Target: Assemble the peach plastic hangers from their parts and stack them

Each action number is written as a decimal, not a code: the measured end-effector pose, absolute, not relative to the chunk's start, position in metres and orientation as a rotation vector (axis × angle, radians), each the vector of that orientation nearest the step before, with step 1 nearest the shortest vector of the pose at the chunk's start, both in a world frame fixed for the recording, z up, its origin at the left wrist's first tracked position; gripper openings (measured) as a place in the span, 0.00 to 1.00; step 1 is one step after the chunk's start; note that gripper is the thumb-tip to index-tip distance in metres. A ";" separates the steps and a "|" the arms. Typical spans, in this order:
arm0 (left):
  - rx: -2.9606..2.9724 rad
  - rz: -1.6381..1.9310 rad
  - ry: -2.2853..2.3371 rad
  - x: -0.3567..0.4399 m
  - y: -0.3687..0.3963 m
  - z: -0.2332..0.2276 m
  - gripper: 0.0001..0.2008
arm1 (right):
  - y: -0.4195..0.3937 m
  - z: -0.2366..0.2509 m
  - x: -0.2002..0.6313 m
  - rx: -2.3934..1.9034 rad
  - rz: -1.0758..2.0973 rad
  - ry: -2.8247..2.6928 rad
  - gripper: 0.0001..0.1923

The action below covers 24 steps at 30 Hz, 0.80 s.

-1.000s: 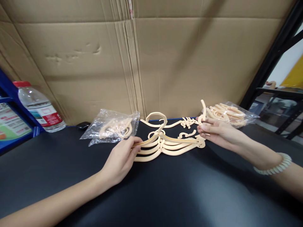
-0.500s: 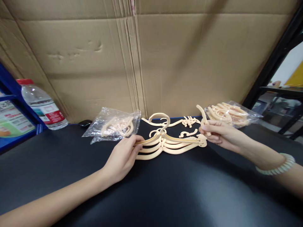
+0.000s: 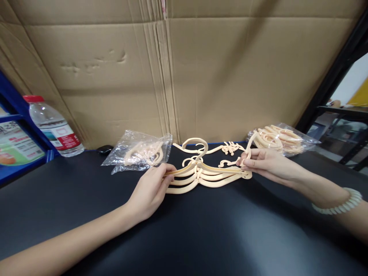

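My left hand pinches the left arm of a beige plastic clothes hanger, whose hook stands up at the middle. Beneath it, several more beige hangers lie overlapping on the black table. My right hand is closed on a small curved beige piece, close to the hanger's right end; its lower part is hidden by the fingers. Just left of those fingers lies a hooked beige piece. Behind it is a cluster of small beige parts.
A clear bag of beige parts lies at the back left, a fuller bag at the back right. A red-capped water bottle leans at far left by a blue rack. Cardboard walls off the back.
My right hand has turned the curved piece, tilting its upper end to the right, and moved slightly left and nearer the hanger's end. My left hand keeps its grip.
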State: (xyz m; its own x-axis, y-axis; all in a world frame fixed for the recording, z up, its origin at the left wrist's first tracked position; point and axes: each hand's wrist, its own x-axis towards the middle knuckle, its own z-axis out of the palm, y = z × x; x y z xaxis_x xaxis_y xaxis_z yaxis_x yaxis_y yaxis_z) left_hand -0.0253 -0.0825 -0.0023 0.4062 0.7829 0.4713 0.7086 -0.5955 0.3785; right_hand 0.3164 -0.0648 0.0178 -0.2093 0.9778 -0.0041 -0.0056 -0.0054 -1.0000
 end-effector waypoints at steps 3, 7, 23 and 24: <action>2.531 0.959 1.346 -0.025 -0.083 -0.002 0.07 | -0.066 0.020 0.316 -1.097 1.488 -1.379 0.14; 2.526 0.961 1.344 -0.026 -0.083 -0.002 0.07 | -0.070 0.023 0.314 -1.089 1.617 -1.390 0.13; 2.637 0.951 1.288 -0.026 -0.083 -0.003 0.06 | -0.073 0.019 0.304 -1.129 1.373 -1.384 0.20; 2.650 0.950 1.287 -0.025 -0.083 -0.002 0.05 | -0.073 0.018 0.304 -1.130 1.331 -1.382 0.21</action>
State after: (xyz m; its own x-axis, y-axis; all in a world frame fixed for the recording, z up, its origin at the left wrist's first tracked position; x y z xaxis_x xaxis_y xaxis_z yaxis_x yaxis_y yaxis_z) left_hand -0.0253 -0.0831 -0.0021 0.4662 0.7258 0.5059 0.6974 -0.6533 0.2946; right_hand 0.3035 -0.0734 0.0182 -0.1951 0.9808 0.0037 0.0328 0.0103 -0.9994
